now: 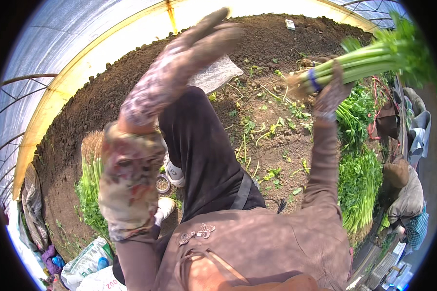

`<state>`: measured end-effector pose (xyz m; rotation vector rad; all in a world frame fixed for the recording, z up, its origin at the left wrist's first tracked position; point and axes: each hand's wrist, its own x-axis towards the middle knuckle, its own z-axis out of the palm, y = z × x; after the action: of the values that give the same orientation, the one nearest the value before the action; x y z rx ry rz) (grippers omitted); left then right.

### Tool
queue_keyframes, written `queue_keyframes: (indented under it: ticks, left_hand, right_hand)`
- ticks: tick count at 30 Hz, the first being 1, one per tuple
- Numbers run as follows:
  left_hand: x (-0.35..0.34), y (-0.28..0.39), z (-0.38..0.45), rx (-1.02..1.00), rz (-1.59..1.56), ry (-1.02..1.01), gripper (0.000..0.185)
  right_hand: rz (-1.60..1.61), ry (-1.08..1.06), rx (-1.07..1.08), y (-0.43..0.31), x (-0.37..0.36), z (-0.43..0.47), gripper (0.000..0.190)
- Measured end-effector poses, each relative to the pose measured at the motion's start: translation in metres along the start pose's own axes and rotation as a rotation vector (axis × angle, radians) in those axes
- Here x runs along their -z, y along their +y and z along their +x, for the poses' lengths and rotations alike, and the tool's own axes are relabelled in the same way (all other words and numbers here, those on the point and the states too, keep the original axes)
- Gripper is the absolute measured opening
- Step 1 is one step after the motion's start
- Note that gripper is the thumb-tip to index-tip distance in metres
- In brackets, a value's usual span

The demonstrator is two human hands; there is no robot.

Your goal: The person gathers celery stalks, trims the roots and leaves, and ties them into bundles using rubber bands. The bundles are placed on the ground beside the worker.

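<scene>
My right hand [333, 91], in a patterned glove, grips a bunch of celery [366, 63] near its root end. A blue band [314, 80] wraps the stalks just above the roots, and the leafy tops point to the upper right. The bunch is tilted and off the ground; its leaves are blurred. My left hand [213, 36], gloved and blurred, is raised over the soil at upper centre, fingers apart, with nothing visible in it. A floral sleeve cover [133, 182] is on that forearm. Below the left hand, a whitish sheet [218, 74] shows partly behind my knee.
Celery piles lie at right [358, 185], and another celery bunch [91, 185] lies at left. A roll of tape [163, 183] is beside my shoe [174, 174]. Loose leaves litter the soil [273, 127]. Plastic bags [89, 258] sit at lower left; plastic sheeting [76, 47] rises beyond.
</scene>
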<state>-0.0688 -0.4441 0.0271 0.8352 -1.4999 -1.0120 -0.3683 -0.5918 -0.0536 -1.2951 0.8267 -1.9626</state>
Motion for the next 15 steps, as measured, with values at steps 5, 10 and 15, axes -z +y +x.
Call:
queue_keyframes:
  ticks: [5, 10, 15]
  left_hand:
    - [0.086, -0.041, -0.100, 0.852, 0.302, 0.485, 0.069]
    - [0.132, -0.034, -0.267, 0.935, 0.201, 0.794, 0.068]
    - [0.210, 0.019, -0.453, 1.238, 0.206, 1.247, 0.072]
  right_hand:
    - [-0.356, 0.412, -0.608, 0.088, 0.102, 0.087, 0.074]
    - [-0.787, -0.199, -0.706, 0.266, 0.183, 0.021, 0.073]
    - [-0.607, -0.488, -0.377, 0.231, -0.026, -0.061, 0.045]
